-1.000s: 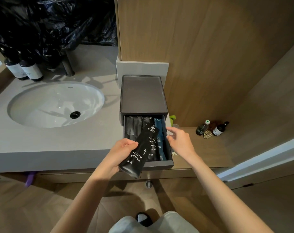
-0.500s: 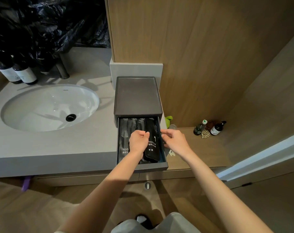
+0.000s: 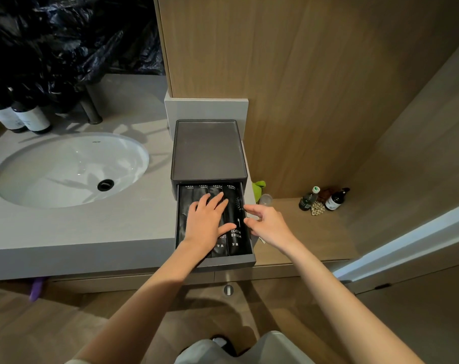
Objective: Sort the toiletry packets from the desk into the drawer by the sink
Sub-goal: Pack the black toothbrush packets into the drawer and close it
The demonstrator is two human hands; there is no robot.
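Observation:
A dark grey drawer box [image 3: 208, 151] stands on the counter right of the sink, its drawer [image 3: 229, 263] pulled out toward me. Several black toothbrush packets [image 3: 235, 232] lie side by side in it, printed ends near the front. My left hand [image 3: 206, 222] rests flat on the packets with fingers spread, holding none. My right hand [image 3: 268, 223] hovers at the drawer's right rim, fingers apart and curled, fingertips touching the edge of the rightmost packet.
A white oval sink [image 3: 70, 169] is set in the grey counter [image 3: 78, 232] to the left, with two dark bottles [image 3: 20, 118] and a black plastic bag [image 3: 65, 35] behind. On the lower wooden shelf [image 3: 315, 232] at right stand small bottles [image 3: 324, 199] and a green item [image 3: 258, 186].
My left hand carried a toothbrush packet into the drawer, laid it down and let go; it now lies flat on the packets. My right hand stayed by the drawer's right rim.

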